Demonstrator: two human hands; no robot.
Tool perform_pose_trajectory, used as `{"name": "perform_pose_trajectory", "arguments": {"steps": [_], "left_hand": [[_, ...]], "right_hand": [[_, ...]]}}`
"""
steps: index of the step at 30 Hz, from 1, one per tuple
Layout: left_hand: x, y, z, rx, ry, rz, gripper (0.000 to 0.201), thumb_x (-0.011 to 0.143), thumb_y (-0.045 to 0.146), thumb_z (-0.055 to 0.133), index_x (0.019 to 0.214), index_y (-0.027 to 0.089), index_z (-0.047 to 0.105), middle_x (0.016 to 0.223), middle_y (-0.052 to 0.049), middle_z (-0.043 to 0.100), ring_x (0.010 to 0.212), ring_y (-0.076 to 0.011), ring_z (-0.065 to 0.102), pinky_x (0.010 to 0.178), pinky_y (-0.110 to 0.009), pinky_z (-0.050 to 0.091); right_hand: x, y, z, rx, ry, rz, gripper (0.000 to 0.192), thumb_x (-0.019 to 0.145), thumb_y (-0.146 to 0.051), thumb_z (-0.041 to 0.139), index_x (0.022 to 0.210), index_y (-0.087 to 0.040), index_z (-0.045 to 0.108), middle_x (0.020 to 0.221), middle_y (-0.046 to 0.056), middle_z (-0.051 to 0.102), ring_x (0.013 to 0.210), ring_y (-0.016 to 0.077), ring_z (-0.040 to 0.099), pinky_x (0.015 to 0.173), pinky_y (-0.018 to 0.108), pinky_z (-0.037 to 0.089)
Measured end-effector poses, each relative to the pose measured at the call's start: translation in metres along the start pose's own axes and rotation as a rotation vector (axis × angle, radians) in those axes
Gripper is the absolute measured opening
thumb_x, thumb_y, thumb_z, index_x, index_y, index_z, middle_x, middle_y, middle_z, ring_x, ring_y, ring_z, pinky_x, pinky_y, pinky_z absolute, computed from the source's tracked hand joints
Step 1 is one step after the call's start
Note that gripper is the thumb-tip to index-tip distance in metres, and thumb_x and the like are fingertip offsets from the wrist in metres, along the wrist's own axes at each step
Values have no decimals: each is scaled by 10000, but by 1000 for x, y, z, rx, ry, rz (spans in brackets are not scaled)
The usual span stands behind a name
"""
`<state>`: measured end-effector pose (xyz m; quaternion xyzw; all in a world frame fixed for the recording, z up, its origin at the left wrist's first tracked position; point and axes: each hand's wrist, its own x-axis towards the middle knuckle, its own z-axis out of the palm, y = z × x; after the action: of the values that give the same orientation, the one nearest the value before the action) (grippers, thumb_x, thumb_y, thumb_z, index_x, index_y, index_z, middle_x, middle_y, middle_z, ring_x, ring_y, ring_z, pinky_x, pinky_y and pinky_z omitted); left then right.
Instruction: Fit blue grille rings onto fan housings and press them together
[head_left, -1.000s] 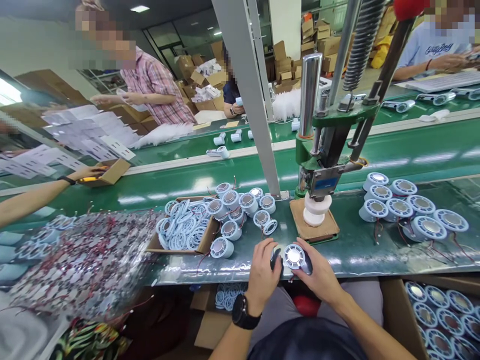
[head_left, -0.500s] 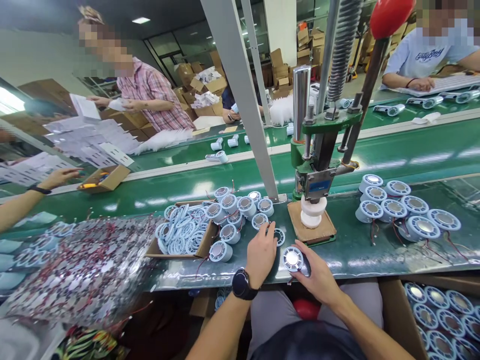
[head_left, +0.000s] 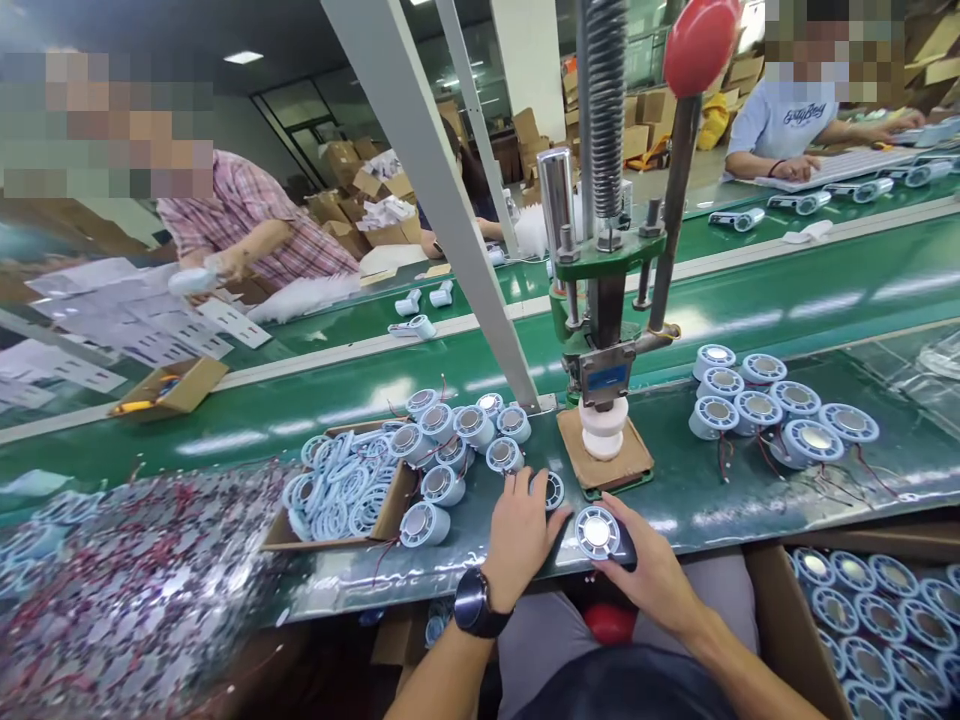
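Observation:
My right hand [head_left: 651, 565] grips a round light-blue motor housing [head_left: 598, 532] between thumb and fingers, its silvery disc facing up, low at the bench's front edge. My left hand [head_left: 523, 525] is at the bench to its left, thumb and fingers apart. Its index fingertip is at the edge of a second round housing [head_left: 555, 490] with a dark slotted rim, partly hidden behind the hand. Just beyond stands a hand press [head_left: 606, 370], its white round pressing head [head_left: 604, 428] down over a brown pad [head_left: 637, 465].
Several motor housings [head_left: 439, 486] with red wires stand left, beside a cardboard box [head_left: 401, 500] of light-blue rings. More housings [head_left: 757, 408] stand right; another box [head_left: 780, 620] of them is at lower right. A green conveyor [head_left: 315, 395] runs behind. Two people work across it.
The view has shifted, so the bench items appear further left. My left thumb now shows beside the dark-rimmed housing. My right hand still holds its housing. The press head stays down.

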<state>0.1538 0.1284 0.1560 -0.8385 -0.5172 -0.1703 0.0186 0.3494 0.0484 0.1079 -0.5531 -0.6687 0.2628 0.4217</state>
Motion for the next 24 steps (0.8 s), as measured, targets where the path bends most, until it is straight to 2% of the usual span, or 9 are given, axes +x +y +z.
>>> {"name": "perform_pose_trajectory", "arguments": {"steps": [2,4,7,12,16,18,20,22,24], "left_hand": [[0,-2,1,-37,14,25,421,872,271,742,1254,155,608,1241,-182,672,1059,-351,649,877,-489,573],[-1,-5,0,-81,36,45,400,887,226,711,1267,169,599,1223,-165,700,1044,-334,665,895,-491,570],[-8,-5,-6,-154,99,58,497,928,210,641,1402,181,492,1227,-156,710,1059,-307,685,940,-479,566],[-29,9,-34,-313,230,94,761,960,231,562,1603,168,159,1318,-205,659,1154,-302,690,948,-448,591],[-41,22,-60,-432,360,134,843,944,188,573,1634,173,90,1283,-224,668,1155,-318,700,923,-471,613],[-46,26,-72,-470,407,135,870,943,179,594,1640,184,73,1273,-230,666,1159,-319,700,926,-487,613],[-50,30,-81,-530,430,155,891,949,200,625,1640,217,63,1263,-219,668,1145,-308,706,906,-477,625],[-55,33,-87,-608,436,170,867,956,243,649,1629,263,103,1234,-193,681,1109,-298,717,872,-460,641],[-60,36,-88,-683,416,120,822,952,321,677,1603,305,176,1205,-167,694,1064,-295,727,847,-453,649]], "right_hand": [[0,0,0,5,5,5,673,771,-110,655,1424,-225,539,1391,115,666,1291,280,648,1096,457,546],[-1,0,0,13,10,6,674,766,-108,658,1419,-224,545,1386,116,669,1289,283,649,1092,462,548],[0,-3,0,27,20,8,684,768,-115,659,1433,-223,537,1377,118,674,1271,286,661,1080,464,555],[16,-13,15,86,24,-24,624,817,-156,656,1428,-233,556,1352,118,682,1246,285,668,1075,463,556],[24,-31,18,177,74,-65,538,896,-327,647,1412,-207,552,1414,165,611,1306,311,605,1108,498,512],[21,-48,8,231,113,-68,505,984,-411,532,1443,-203,498,1350,179,630,1195,288,657,1028,477,559],[17,-71,-7,410,40,-3,491,1035,-468,449,1465,-231,462,1147,131,700,944,223,713,838,376,622],[15,-96,-21,705,-139,136,518,996,-545,541,1418,-247,520,972,77,715,797,182,695,695,284,603],[17,-115,-30,943,-274,266,550,902,-582,682,1320,-231,613,892,59,709,756,167,671,632,236,564]]}}
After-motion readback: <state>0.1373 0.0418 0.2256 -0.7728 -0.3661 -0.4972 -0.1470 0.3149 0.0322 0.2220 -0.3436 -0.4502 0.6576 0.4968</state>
